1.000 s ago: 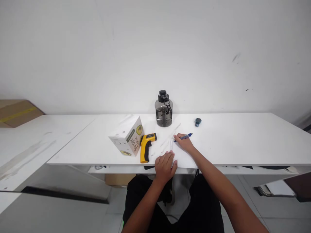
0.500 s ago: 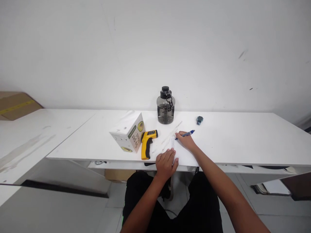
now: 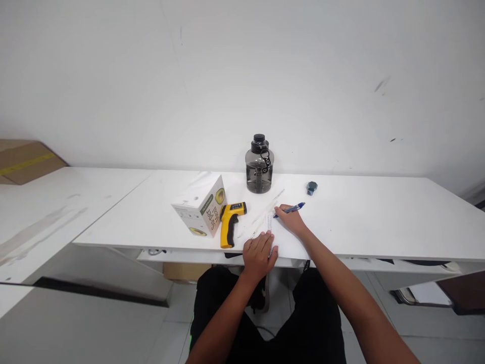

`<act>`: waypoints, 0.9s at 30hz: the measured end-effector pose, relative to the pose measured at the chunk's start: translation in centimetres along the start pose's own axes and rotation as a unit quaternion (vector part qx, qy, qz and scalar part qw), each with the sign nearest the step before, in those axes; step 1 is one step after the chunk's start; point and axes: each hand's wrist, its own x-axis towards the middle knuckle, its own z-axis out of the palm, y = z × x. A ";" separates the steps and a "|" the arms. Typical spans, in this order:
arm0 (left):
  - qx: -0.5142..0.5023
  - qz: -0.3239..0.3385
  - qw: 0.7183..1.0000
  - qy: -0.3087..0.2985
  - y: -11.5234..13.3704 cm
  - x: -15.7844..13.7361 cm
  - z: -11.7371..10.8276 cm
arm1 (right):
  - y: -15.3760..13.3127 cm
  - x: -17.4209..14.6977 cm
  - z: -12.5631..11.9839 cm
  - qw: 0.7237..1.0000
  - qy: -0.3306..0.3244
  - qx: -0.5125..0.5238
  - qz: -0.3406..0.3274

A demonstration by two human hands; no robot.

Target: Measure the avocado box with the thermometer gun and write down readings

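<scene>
My right hand (image 3: 290, 218) is closed around a blue pen (image 3: 294, 208), its tip down on a white sheet of paper (image 3: 287, 244). Small writing shows on the sheet between my hands, too fine to read. Flat on the near part of the paper lies my left hand (image 3: 260, 254), fingers stretched out and slightly apart. Just left of the paper, a yellow and black infrared thermometer (image 3: 228, 226) rests on its side, touching or nearly touching a white carton (image 3: 199, 206) with avocado pictures.
A dark translucent water bottle (image 3: 259, 167) stands by the wall behind the paper. A small blue-black object, perhaps a watch (image 3: 311, 188), lies to its right. At far left sits a cardboard box (image 3: 28, 163). The white desk (image 3: 379, 217) has its front edge near my lap.
The view has shifted very slightly. My right hand keeps its grip on the pen at nearly the same spot, and my left hand stays flat on the paper.
</scene>
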 end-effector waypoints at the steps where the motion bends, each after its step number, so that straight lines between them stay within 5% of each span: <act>1: 0.000 0.000 1.000 -0.001 0.0 0.0 0.0 | 0.0 0.0 0.0 1.000 0.004 0.000 0.002; 27: -0.006 -0.014 1.000 -0.004 0.1 -0.1 0.2 | -0.1 -0.3 -0.2 1.000 0.004 0.000 -0.001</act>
